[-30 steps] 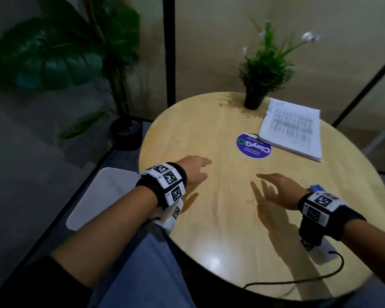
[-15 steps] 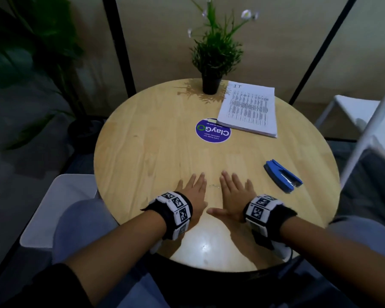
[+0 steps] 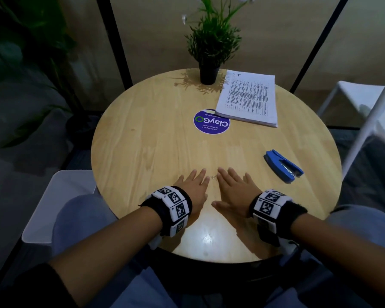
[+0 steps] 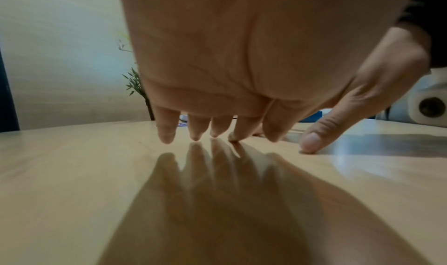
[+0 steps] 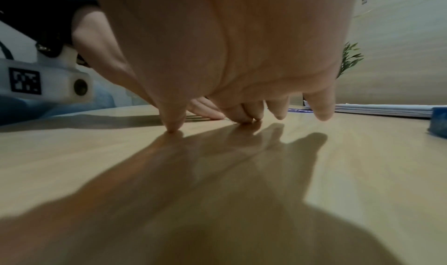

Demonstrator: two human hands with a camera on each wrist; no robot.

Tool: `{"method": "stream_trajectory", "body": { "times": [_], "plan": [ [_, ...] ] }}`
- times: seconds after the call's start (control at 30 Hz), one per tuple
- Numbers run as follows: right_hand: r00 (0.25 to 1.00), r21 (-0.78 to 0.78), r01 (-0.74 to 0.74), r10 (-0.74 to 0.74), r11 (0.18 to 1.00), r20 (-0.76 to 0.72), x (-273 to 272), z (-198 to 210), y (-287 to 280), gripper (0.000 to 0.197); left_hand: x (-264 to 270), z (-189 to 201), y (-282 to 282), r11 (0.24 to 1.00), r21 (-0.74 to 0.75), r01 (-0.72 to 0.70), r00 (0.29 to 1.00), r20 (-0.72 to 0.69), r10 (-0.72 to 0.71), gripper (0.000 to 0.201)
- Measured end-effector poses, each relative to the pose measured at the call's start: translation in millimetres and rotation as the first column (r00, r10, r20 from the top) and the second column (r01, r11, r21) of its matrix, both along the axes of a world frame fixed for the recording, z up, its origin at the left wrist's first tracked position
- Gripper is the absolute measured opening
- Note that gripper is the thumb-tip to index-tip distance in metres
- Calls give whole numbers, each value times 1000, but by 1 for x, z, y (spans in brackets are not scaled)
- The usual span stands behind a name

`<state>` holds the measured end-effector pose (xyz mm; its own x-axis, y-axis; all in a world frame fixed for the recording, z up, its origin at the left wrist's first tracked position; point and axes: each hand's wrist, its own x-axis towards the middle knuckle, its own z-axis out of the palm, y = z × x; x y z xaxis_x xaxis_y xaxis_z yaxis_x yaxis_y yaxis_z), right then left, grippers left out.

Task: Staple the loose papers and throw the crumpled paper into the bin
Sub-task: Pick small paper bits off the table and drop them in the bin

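A: While both hands lie flat, left hand (image 3: 195, 187) and right hand (image 3: 233, 192) at table (image 3: 142, 141) 6 o'clock, fingers straight, holding nothing — step?

B: Likely rest pose. Papers (image 3: 248, 98) at 1 o'clock, stapler (image 3: 282, 165) at 3. Crumpled paper, bin: unseen. Next: reach the stapler, square the stack.

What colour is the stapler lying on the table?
The stapler is blue, clearest in the head view.

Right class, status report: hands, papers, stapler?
Left hand, right hand flat, holding nothing. White printed paper stack, blue stapler untouched. Nothing between.
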<state>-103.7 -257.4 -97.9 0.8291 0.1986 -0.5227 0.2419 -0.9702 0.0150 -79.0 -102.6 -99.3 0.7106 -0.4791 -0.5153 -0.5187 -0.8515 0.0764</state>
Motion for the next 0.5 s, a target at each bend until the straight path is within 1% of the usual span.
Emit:
{"method": "stream_trajectory", "body": {
  "times": [0.07, 0.1, 0.17, 0.2, 0.23, 0.27, 0.3, 0.37, 0.4, 0.43, 0.5],
  "plan": [
    [1000, 52, 1, -2, 999, 20, 4, 0, 3, 80, -1, 1, -5, 999, -27, -21, 1000, -8, 21, 57],
    [999, 100, 11, -16, 995, 52, 9, 0, 2, 73, 0, 2, -4, 999, -39, -29, 1000, -8, 28, 56],
    [979, 242, 23, -71, 970, 193, 20, 1, -3, 46, 4, 5, 0, 996, -83, -39, 999, 35, 42, 51],
    [961, 307, 47, -127, 951, 247, 27, 2, -6, 34, 7, 7, 3, 992, -113, -48, 995, 77, 57, 48],
    [949, 359, 94, -192, 929, 249, 32, 4, -8, 28, 10, 8, 6, 987, -147, -67, 989, 119, 85, 44],
    [947, 397, 147, -245, 906, 208, 37, 6, -9, 28, 12, 10, 7, 979, -179, -97, 981, 147, 124, 41],
    [948, 423, 196, -281, 885, 150, 42, 6, -9, 33, 15, 11, 8, 970, -206, -129, 973, 161, 164, 38],
    [940, 481, 278, -338, 832, 41, 48, 5, -8, 41, 19, 13, 8, 951, -251, -181, 962, 153, 224, 35],
    [929, 526, 319, -369, 788, -10, 49, 4, -8, 42, 21, 13, 7, 942, -271, -199, 960, 138, 243, 35],
    [915, 576, 357, -400, 735, -56, 51, 2, -9, 39, 22, 13, 7, 934, -287, -212, 959, 121, 254, 35],
    [888, 659, 401, -447, 636, -109, 52, -4, -10, 27, 24, 11, 6, 929, -295, -225, 960, 95, 262, 34]
  ]
}}
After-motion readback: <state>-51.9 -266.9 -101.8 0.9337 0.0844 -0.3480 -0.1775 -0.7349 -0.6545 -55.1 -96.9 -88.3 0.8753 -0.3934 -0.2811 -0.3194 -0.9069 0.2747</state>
